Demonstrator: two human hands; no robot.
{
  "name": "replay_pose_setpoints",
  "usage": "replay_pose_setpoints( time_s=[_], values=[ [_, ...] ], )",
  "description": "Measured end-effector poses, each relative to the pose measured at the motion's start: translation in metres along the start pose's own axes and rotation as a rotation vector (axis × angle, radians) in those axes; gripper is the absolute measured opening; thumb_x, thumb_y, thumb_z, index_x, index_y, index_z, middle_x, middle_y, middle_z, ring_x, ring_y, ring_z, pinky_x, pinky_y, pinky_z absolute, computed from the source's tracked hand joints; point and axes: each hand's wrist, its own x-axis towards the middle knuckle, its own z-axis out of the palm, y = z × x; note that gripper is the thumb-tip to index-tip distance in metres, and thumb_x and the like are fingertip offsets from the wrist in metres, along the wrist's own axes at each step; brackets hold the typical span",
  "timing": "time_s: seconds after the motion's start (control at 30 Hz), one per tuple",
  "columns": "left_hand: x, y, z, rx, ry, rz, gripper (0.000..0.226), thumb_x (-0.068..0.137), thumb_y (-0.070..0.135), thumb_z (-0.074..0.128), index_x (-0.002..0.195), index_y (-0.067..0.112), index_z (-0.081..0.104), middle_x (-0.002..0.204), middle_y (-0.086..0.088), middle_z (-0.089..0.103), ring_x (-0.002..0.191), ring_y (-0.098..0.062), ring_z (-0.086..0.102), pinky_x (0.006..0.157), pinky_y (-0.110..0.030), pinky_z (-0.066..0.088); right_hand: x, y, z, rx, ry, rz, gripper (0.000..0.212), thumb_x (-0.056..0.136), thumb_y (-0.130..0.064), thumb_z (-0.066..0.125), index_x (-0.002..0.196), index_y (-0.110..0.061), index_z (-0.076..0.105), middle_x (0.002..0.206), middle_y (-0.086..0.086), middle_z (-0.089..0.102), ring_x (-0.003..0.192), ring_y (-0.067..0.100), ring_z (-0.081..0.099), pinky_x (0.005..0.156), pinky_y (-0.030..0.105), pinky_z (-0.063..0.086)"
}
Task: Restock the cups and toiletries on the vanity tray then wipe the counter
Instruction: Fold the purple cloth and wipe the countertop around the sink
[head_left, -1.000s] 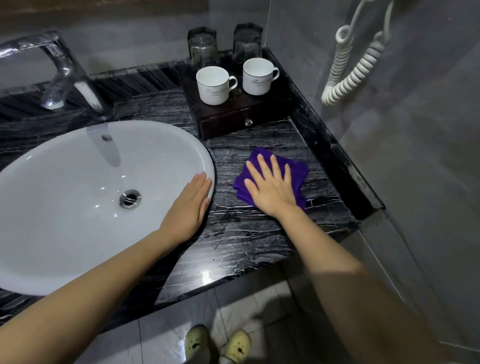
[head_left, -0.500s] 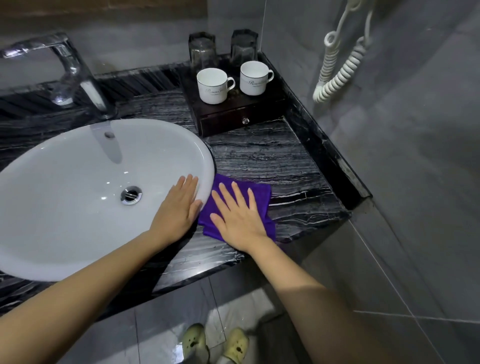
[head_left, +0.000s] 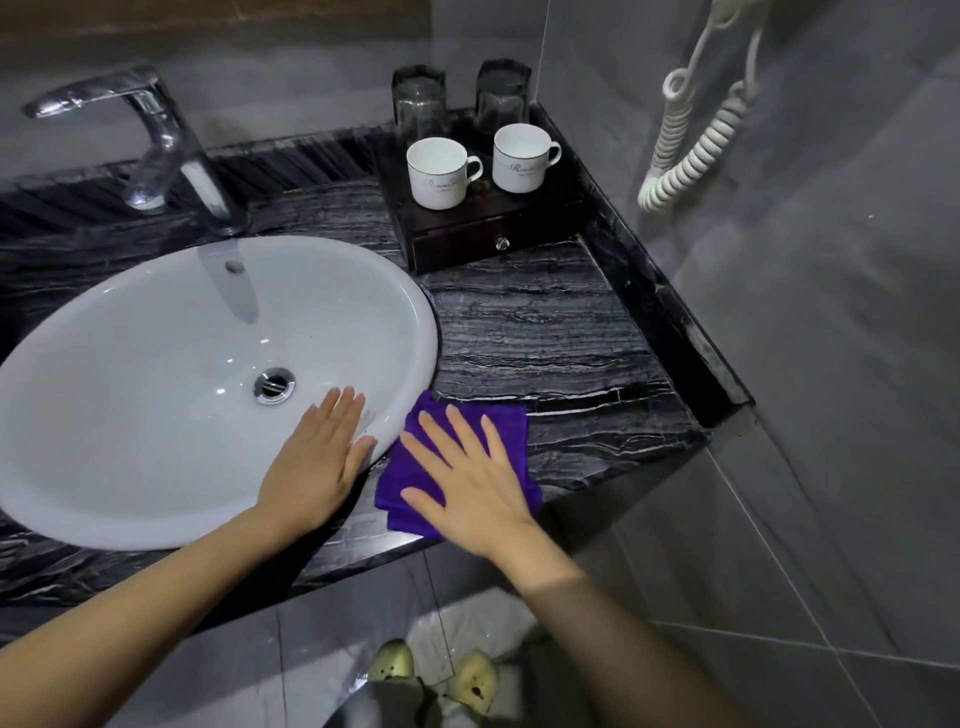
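Observation:
A folded purple cloth (head_left: 506, 423) lies on the black marble counter (head_left: 545, 332) near its front edge, beside the sink. My right hand (head_left: 467, 478) presses flat on the cloth with fingers spread. My left hand (head_left: 317, 462) rests flat on the rim of the white sink (head_left: 156, 395). At the back right stands a dark wooden tray (head_left: 488, 228) with a small drawer. On it are two white mugs, the left mug (head_left: 439, 174) and the right mug (head_left: 522, 156), and behind them two glass tumblers, the left tumbler (head_left: 421, 106) and the right tumbler (head_left: 503, 93).
A chrome faucet (head_left: 156, 150) rises behind the sink. A white coiled cord (head_left: 691, 145) hangs on the grey tiled wall at right. A raised marble ledge (head_left: 670, 312) borders the counter's right side. My shoes (head_left: 431, 675) show on the tiled floor below.
My right hand has slid the purple cloth from the middle of the counter leftward and toward the front edge, up against the sink. My left hand stays on the sink rim.

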Motion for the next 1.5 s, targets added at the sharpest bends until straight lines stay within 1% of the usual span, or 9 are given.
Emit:
replay_pose_setpoints(
  time_s=[0.13,0.47,0.67,0.83,0.93,1.17,1.33,1.4,1.5],
  values=[
    [0.0,0.001,0.0,0.033,0.02,0.001,0.096,0.081,0.067,-0.014,0.145,0.005,0.022,0.155,-0.01,0.021,0.145,-0.021,0.01,0.119,-0.036,0.007,0.015,0.027,-0.007,-0.005,0.035,0.12,0.065,0.09,-0.065,0.022,0.15,-0.041,0.014,0.163,-0.006,0.001,0.15,0.024,-0.008,0.116,0.052,-0.015],
    [-0.001,0.003,0.0,0.067,0.032,0.0,0.088,0.085,0.063,-0.011,0.145,0.006,0.019,0.156,-0.009,0.018,0.145,-0.017,0.005,0.119,-0.034,0.005,0.023,0.111,-0.022,-0.067,0.121,0.27,0.066,0.089,-0.067,0.019,0.149,-0.041,0.017,0.162,-0.007,0.012,0.15,0.024,0.007,0.119,0.051,0.002],
    [-0.002,0.003,0.002,0.059,0.059,0.002,0.082,0.087,0.061,-0.005,0.146,0.008,0.016,0.157,-0.008,0.016,0.142,-0.01,-0.002,0.119,-0.031,0.001,0.029,0.077,-0.011,-0.015,0.193,0.545,0.064,0.094,-0.056,0.021,0.152,-0.029,0.016,0.162,0.0,0.011,0.149,0.03,0.006,0.119,0.055,0.003],
    [-0.004,0.004,-0.001,0.029,0.058,0.006,0.074,0.088,0.052,0.006,0.146,0.006,0.018,0.156,-0.009,0.018,0.146,-0.019,0.007,0.119,-0.031,0.001,0.048,0.016,0.003,0.082,0.195,0.77,0.065,0.096,-0.049,0.021,0.153,-0.021,0.006,0.163,0.005,0.004,0.149,0.033,-0.003,0.116,0.059,-0.005],
    [-0.011,-0.001,-0.004,0.015,0.043,0.015,0.074,0.088,0.052,0.008,0.146,0.007,0.018,0.157,-0.009,0.016,0.146,-0.019,0.007,0.118,-0.03,0.0,0.054,-0.014,0.01,0.088,0.178,0.74,0.064,0.097,-0.048,0.019,0.153,-0.02,0.003,0.163,0.005,0.001,0.149,0.034,-0.005,0.115,0.059,-0.008],
    [-0.06,-0.052,-0.019,0.079,0.002,0.001,0.099,0.077,0.07,-0.016,0.146,0.008,0.018,0.157,-0.007,0.015,0.146,-0.018,0.005,0.119,-0.031,0.0,0.04,-0.077,0.019,0.121,0.152,0.748,0.062,0.099,-0.043,0.02,0.153,-0.018,0.001,0.163,0.006,-0.003,0.149,0.031,-0.008,0.115,0.057,-0.01],
    [-0.084,-0.081,-0.027,0.098,-0.009,0.033,0.098,0.078,0.069,-0.016,0.146,0.008,0.02,0.156,-0.008,0.018,0.146,-0.019,0.006,0.119,-0.033,0.002,0.034,-0.091,-0.001,0.378,0.089,0.738,0.071,0.095,-0.054,0.024,0.153,-0.019,0.003,0.163,0.007,0.0,0.149,0.031,-0.006,0.117,0.056,-0.004],
    [-0.086,-0.086,-0.029,0.097,-0.019,0.072,0.096,0.078,0.068,-0.017,0.146,0.01,0.018,0.157,-0.006,0.016,0.146,-0.019,0.005,0.12,-0.032,0.001,0.025,-0.072,-0.015,0.396,0.066,0.596,0.071,0.092,-0.058,0.026,0.153,-0.025,0.009,0.163,0.003,0.008,0.15,0.031,0.0,0.116,0.058,0.004],
    [-0.088,-0.089,-0.029,0.098,-0.02,0.1,0.094,0.079,0.066,-0.017,0.147,0.011,0.017,0.157,-0.006,0.016,0.146,-0.019,0.006,0.119,-0.031,0.001,0.01,-0.038,-0.022,0.071,-0.031,0.233,0.073,0.091,-0.063,0.028,0.152,-0.031,0.005,0.163,-0.004,0.002,0.15,0.027,-0.009,0.116,0.057,-0.005]
  ],
)
